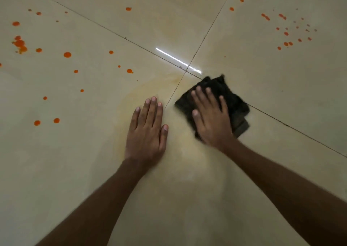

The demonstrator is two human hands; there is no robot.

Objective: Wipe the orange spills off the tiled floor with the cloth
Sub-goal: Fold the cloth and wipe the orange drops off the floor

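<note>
A dark folded cloth (230,95) lies on the beige tiled floor (262,80), just below where four tiles meet. My right hand (211,119) presses flat on the cloth, fingers spread; the cloth's edges look blurred. My left hand (147,133) rests palm-down on the bare tile to the left of it, fingers together, holding nothing. Orange drops (67,54) are scattered over the left tile, with a bigger blotch (19,44) at the far left. A second cluster of small orange spots (286,34) sits at the upper right. A faint yellowish smear (142,87) arcs around my left hand.
Dark grout lines (120,35) cross the floor and meet at one point above the cloth. A bright strip of reflected light (176,59) lies along one of them. A few more orange dots (128,9) mark the far tiles.
</note>
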